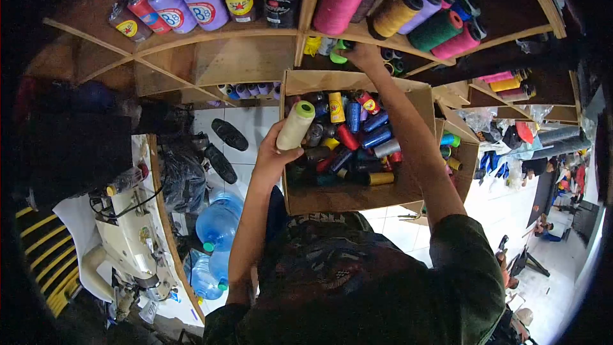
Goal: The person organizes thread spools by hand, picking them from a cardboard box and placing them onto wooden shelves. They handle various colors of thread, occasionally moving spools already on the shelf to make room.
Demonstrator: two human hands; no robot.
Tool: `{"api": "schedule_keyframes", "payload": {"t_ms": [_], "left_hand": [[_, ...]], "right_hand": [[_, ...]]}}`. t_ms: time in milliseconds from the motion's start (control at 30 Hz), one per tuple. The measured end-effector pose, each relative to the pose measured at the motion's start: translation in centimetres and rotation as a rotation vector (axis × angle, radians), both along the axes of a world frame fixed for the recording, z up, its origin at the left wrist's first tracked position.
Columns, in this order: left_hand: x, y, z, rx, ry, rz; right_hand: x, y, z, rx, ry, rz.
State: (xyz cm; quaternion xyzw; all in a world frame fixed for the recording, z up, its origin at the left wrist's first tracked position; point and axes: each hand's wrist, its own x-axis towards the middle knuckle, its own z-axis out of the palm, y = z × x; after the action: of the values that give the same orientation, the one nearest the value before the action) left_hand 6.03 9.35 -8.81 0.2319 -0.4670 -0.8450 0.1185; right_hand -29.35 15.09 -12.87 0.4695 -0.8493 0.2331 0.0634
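My left hand (276, 156) is wrapped round a cream thread cone (295, 126) with a lime-green top end, held tilted over the left edge of an open cardboard box (345, 201). Inside the box lie several thread spools, among them a blue spool (377, 137), a red spool (347, 137) and a yellow spool (336, 108). Beyond the box, my right hand (365, 57) reaches into a low shelf compartment. Its fingers close on a lime-green thread spool (338, 52), and they are partly hidden there.
Wooden shelves (217, 38) cross the top, holding purple thread cones (203, 1) and a pink thread cone (340, 5). A sewing machine (131, 236) stands at left, near blue water jugs (219, 220) and black sandals (228, 134). Another box (469, 153) adjoins on the right; people sit farther off.
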Motion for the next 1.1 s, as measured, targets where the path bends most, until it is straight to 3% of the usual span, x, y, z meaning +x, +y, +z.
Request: {"api": "schedule_keyframes", "payload": {"t_ms": [133,167,267,400,500,600,633,800,867,967,1033,1100], "left_hand": [[0.9,-0.1,-0.5,0.043,0.034,0.023],[1.1,0.0,-0.6,0.034,0.028,0.036],[1.6,-0.3,-0.8,0.013,-0.001,0.047],[1.3,-0.6,-1.1,-0.005,0.021,0.043],[0.8,-0.7,-0.7,-0.011,0.021,0.028],[0.0,-0.8,0.7,-0.038,-0.036,0.037],[-0.3,-0.7,1.1,-0.054,-0.046,0.039],[-1.5,-0.3,0.4,-0.034,-0.012,0.024],[-1.9,-0.3,0.9,-0.144,-0.072,-0.004],[-2.2,-0.4,-0.6,-0.272,-0.018,-0.082],[-2.6,-0.1,0.4,-0.117,0.008,-0.026],[-2.5,0.0,0.0,-0.1,0.006,-0.019]], "right_hand": [[0.6,-0.7,-1.8,0.305,0.203,-0.252],[0.2,-1.1,-2.6,0.437,0.126,-0.279],[0.7,-1.1,-3.4,0.505,0.24,-0.275],[0.2,-1.6,-3.7,0.566,0.182,-0.3],[1.2,-1.0,-2.3,0.426,0.252,-0.287],[2.1,-0.7,0.3,0.153,0.144,-0.097],[3.1,-1.1,2.2,-0.065,-0.231,0.063],[11.4,2.1,12.5,0.059,-1.18,0.366],[12.9,2.5,12.7,0.11,-0.787,0.56],[13.3,3.3,13.5,0.161,-0.786,0.457],[11.8,3.8,12.7,0.094,-0.792,0.385],[9.2,4.0,11.3,-0.152,-0.786,0.228]]}}
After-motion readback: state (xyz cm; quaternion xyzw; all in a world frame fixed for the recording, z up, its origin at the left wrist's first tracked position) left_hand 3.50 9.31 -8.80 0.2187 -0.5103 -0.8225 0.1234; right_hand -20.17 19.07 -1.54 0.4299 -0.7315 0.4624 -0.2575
